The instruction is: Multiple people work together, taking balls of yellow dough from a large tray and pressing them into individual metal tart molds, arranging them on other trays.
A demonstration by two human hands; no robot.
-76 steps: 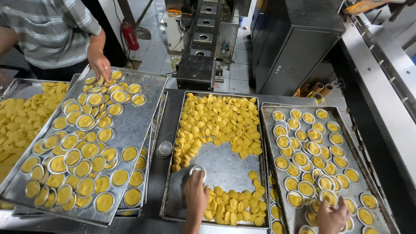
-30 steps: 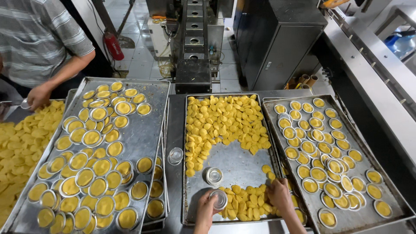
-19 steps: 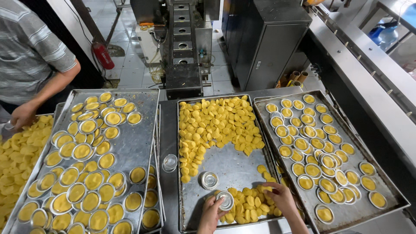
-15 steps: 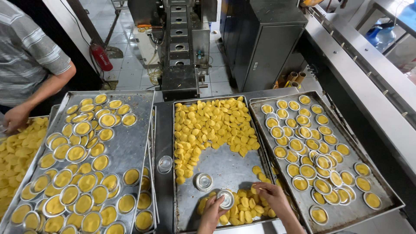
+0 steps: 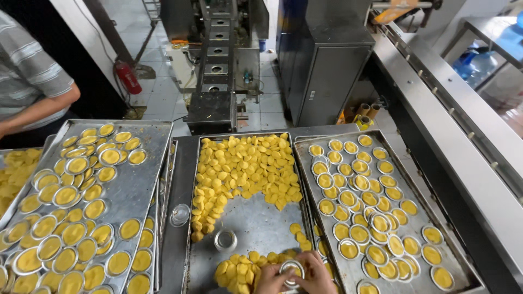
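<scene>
At 6 o'clock on the middle steel baking tray [image 5: 256, 218]: left hand [image 5: 271, 279] and right hand [image 5: 315, 274] together, clasping 1 small round foil tart cup [image 5: 291, 268]. Mouth up, axis vertical, among yellow dough discs [image 5: 242, 267].

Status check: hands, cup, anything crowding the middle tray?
Left hand and right hand both on one foil cup, low on the middle tray. Yellow discs crowd around. Spare empty cup sits apart.
</scene>
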